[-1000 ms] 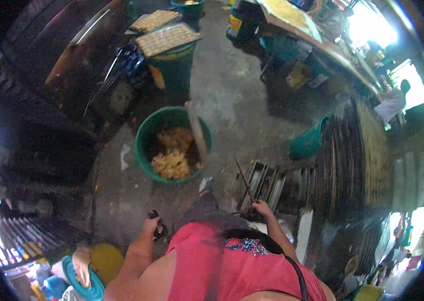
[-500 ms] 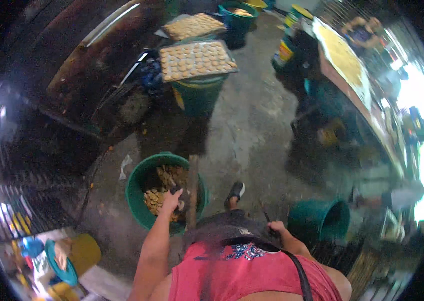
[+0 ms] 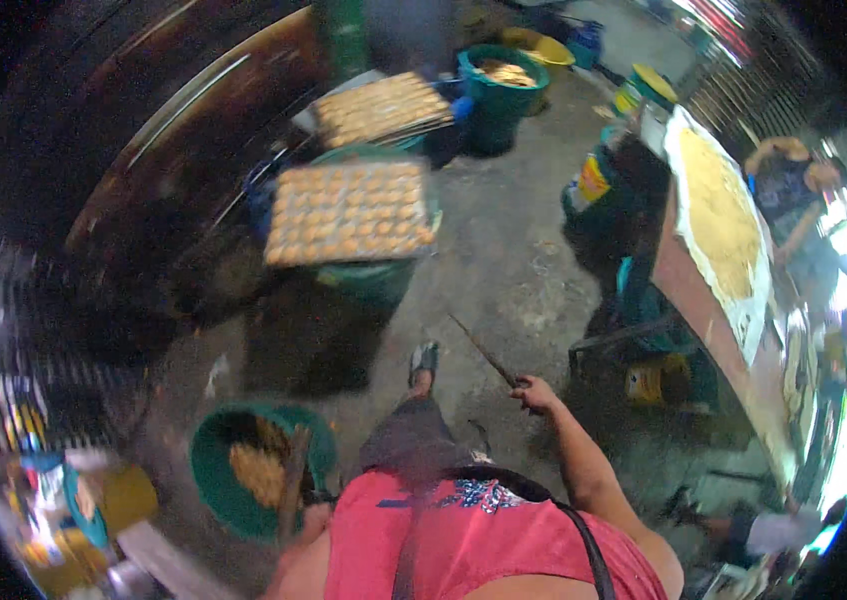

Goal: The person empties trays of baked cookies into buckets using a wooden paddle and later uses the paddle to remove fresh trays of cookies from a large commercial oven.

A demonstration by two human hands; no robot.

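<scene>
Out to my right side, my right hand (image 3: 537, 394) is closed round one end of a long thin rod (image 3: 484, 348) that points forward and left over the floor. My left hand (image 3: 315, 522) is low at the right side of a green tub (image 3: 205, 452), smeared by motion and partly cut off by my shirt. A small dark thing shows at its fingers; its kind is unclear. Inside the tub lie many round golden-brown biscuits (image 3: 257, 472). A wooden board (image 3: 293, 478) stands across the tub's right side. Ahead, a tray (image 3: 273, 258) of biscuits in rows rests on another green tub.
Behind it lies a second biscuit tray (image 3: 383, 108), and beyond is a green tub (image 3: 503, 60) of biscuits. To the right runs a long table (image 3: 688, 285) bearing a sheet of yellow dough (image 3: 718, 215). Another person (image 3: 793, 200) stands behind that table.
My left hand has drawn back from inside the tub to its near right side. My right hand has moved forward with the rod. The view has shifted, placing the tub lower left.
</scene>
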